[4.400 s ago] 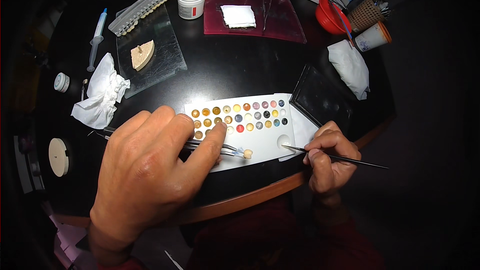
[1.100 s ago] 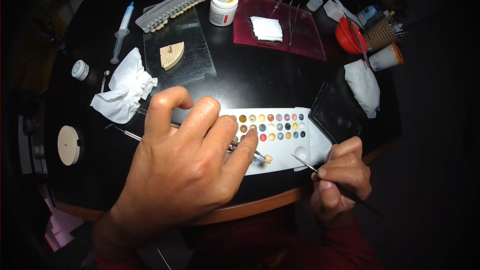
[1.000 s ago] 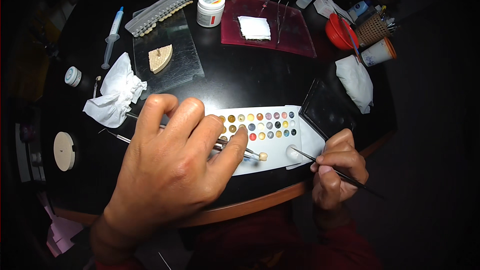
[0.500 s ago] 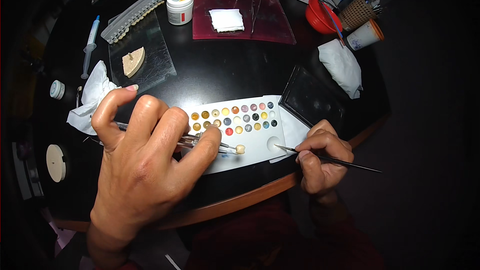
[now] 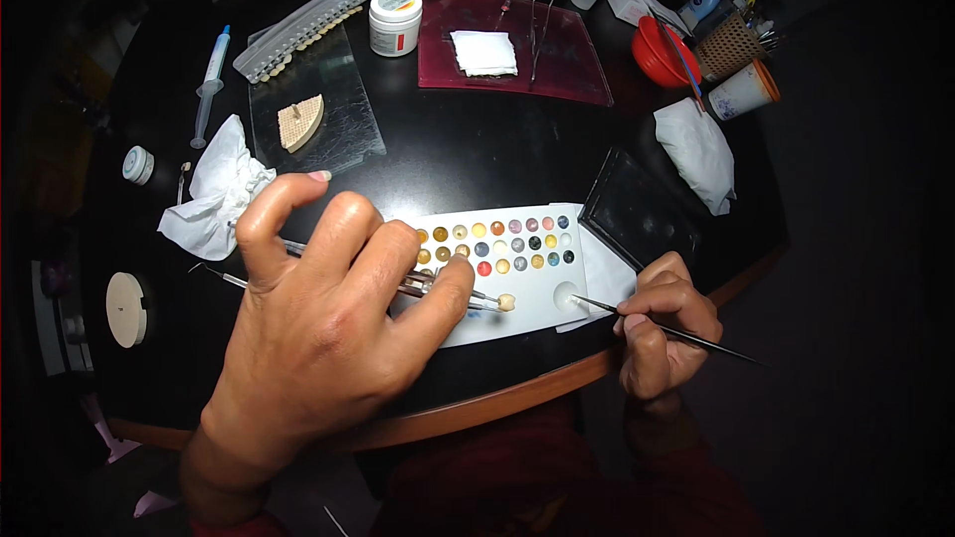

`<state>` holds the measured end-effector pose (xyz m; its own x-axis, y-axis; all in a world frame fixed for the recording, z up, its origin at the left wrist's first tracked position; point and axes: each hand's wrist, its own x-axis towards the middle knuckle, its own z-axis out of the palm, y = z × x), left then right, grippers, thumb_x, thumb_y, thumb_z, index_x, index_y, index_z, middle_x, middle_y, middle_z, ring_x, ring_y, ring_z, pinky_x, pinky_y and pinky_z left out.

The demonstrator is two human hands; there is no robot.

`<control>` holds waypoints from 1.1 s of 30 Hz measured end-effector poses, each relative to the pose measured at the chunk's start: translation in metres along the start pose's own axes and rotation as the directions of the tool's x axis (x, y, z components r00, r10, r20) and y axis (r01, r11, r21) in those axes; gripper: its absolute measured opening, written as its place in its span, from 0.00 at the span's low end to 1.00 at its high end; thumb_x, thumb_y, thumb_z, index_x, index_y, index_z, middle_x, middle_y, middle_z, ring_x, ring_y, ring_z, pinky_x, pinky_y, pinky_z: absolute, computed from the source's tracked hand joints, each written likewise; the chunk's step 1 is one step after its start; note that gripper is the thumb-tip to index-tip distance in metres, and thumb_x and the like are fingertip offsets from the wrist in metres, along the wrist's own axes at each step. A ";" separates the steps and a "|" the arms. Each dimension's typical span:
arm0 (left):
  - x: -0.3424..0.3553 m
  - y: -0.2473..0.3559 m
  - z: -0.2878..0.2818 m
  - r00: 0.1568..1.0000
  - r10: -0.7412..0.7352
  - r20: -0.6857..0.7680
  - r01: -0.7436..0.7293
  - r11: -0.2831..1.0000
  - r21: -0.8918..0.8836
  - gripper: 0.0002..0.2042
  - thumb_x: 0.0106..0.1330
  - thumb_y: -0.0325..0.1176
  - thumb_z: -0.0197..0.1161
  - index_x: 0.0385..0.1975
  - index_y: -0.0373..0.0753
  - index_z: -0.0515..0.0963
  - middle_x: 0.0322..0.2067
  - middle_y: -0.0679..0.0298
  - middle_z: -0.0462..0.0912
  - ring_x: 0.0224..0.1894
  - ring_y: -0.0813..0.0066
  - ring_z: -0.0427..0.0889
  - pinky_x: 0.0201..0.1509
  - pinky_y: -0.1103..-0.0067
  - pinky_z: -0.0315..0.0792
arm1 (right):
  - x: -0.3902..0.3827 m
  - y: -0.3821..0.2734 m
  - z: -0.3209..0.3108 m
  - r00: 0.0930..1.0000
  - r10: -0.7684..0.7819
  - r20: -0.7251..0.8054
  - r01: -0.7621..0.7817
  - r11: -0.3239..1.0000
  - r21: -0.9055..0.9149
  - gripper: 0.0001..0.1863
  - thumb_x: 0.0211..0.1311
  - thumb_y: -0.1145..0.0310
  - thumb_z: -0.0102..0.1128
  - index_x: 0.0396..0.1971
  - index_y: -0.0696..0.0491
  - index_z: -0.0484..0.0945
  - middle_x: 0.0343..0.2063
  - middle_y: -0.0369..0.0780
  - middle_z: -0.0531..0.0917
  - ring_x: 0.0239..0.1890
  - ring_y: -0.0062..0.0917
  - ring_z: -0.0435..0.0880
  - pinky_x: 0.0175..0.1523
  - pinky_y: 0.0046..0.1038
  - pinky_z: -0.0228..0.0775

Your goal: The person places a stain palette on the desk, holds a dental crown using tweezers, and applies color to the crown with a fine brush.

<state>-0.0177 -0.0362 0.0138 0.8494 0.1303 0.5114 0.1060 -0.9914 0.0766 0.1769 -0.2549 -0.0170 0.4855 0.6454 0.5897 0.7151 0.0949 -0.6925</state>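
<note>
Head | tooth-shaped piece [image 5: 506, 302] | between hands [image 5: 328, 323] [image 5: 686, 310], nearer left one | over palette [image 5: 534, 300]

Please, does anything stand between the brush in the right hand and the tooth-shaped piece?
Nothing visible does. Between the brush in the right hand and the tooth-shaped piece, only the white palette shows; the left hand is on the piece's other side.

A shade guide [image 5: 301, 35] and tooth crown [image 5: 506, 303] suggest a dental lab
</note>
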 end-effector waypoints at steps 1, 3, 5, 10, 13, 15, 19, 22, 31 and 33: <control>0.000 -0.001 0.003 1.000 -0.002 -0.004 0.002 1.000 0.004 0.11 0.59 0.32 0.72 0.40 0.54 0.89 0.26 0.73 0.68 0.36 0.76 0.74 0.70 0.58 0.58 | 0.003 0.001 0.000 0.998 -0.069 0.007 0.069 0.998 0.002 0.08 0.43 0.77 0.58 0.25 0.59 0.83 0.17 0.37 0.78 0.21 0.20 0.68 0.29 0.23 0.60; -0.001 -0.001 0.007 0.999 0.036 -0.012 -0.036 0.999 0.002 0.11 0.59 0.32 0.72 0.40 0.55 0.89 0.27 0.74 0.67 0.37 0.77 0.74 0.70 0.58 0.58 | 0.011 -0.007 0.003 0.988 -0.143 0.049 0.143 0.990 0.012 0.08 0.45 0.77 0.60 0.27 0.58 0.84 0.18 0.36 0.80 0.21 0.20 0.70 0.30 0.24 0.62; -0.005 -0.001 0.006 1.000 0.027 0.004 -0.027 0.999 0.027 0.10 0.60 0.32 0.71 0.40 0.55 0.90 0.27 0.74 0.68 0.37 0.77 0.74 0.71 0.57 0.57 | 0.018 -0.015 0.008 0.972 -0.215 0.092 0.213 0.976 0.035 0.08 0.47 0.77 0.61 0.30 0.56 0.85 0.19 0.35 0.82 0.22 0.21 0.71 0.31 0.24 0.63; -0.004 0.000 0.002 0.999 0.053 -0.003 -0.053 0.997 0.056 0.10 0.62 0.33 0.70 0.41 0.53 0.90 0.27 0.74 0.69 0.38 0.77 0.75 0.73 0.56 0.56 | 0.026 -0.028 0.017 0.917 -0.333 0.219 0.339 0.941 0.008 0.11 0.48 0.77 0.68 0.34 0.52 0.88 0.26 0.32 0.88 0.28 0.22 0.77 0.32 0.22 0.66; -0.005 -0.001 0.001 0.999 0.053 0.004 -0.053 0.996 0.066 0.10 0.62 0.33 0.70 0.42 0.52 0.90 0.28 0.73 0.70 0.38 0.77 0.75 0.73 0.56 0.56 | 0.025 -0.031 0.020 0.909 -0.318 0.268 0.336 0.942 -0.021 0.12 0.46 0.78 0.69 0.35 0.51 0.88 0.28 0.31 0.88 0.29 0.22 0.77 0.33 0.22 0.69; -0.005 -0.001 0.001 0.999 0.045 0.003 -0.045 0.997 0.069 0.10 0.62 0.33 0.69 0.42 0.52 0.91 0.28 0.73 0.70 0.39 0.77 0.75 0.73 0.56 0.56 | 0.025 -0.032 0.022 0.901 -0.323 0.288 0.351 0.935 -0.048 0.13 0.45 0.78 0.70 0.35 0.52 0.89 0.28 0.31 0.88 0.29 0.23 0.77 0.32 0.22 0.68; -0.007 -0.001 0.005 0.999 0.035 -0.018 -0.034 0.998 0.055 0.10 0.62 0.33 0.69 0.42 0.52 0.91 0.29 0.73 0.72 0.39 0.76 0.76 0.73 0.55 0.55 | 0.025 -0.030 0.025 0.899 -0.333 0.283 0.360 0.932 -0.046 0.13 0.45 0.78 0.70 0.35 0.52 0.89 0.27 0.31 0.88 0.29 0.23 0.76 0.32 0.22 0.68; -0.007 -0.001 0.005 0.999 0.031 -0.005 -0.031 0.998 0.047 0.10 0.62 0.33 0.69 0.41 0.51 0.91 0.29 0.73 0.72 0.40 0.76 0.76 0.73 0.55 0.54 | 0.026 -0.031 0.024 0.897 -0.318 0.309 0.352 0.934 -0.059 0.13 0.46 0.77 0.70 0.34 0.52 0.89 0.27 0.31 0.88 0.29 0.23 0.76 0.33 0.22 0.68; -0.006 -0.001 0.001 0.999 0.034 0.026 -0.036 0.998 0.045 0.10 0.62 0.32 0.70 0.42 0.51 0.91 0.29 0.73 0.72 0.40 0.76 0.76 0.72 0.56 0.55 | 0.027 -0.032 0.023 0.899 -0.313 0.305 0.347 0.936 -0.062 0.11 0.49 0.77 0.70 0.35 0.52 0.88 0.27 0.31 0.89 0.28 0.23 0.77 0.33 0.22 0.69; -0.005 -0.001 0.001 0.999 0.038 0.025 -0.039 0.998 0.045 0.10 0.62 0.32 0.70 0.42 0.51 0.91 0.28 0.73 0.72 0.39 0.76 0.76 0.72 0.56 0.55 | 0.026 -0.031 0.023 0.896 -0.316 0.311 0.346 0.937 -0.046 0.11 0.49 0.77 0.70 0.36 0.52 0.88 0.27 0.32 0.89 0.28 0.23 0.78 0.34 0.23 0.69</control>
<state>-0.0222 -0.0359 0.0104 0.8653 0.0924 0.4926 0.0962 -0.9952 0.0178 0.1557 -0.2236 0.0107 0.0526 0.7845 0.6179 0.8610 0.2777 -0.4260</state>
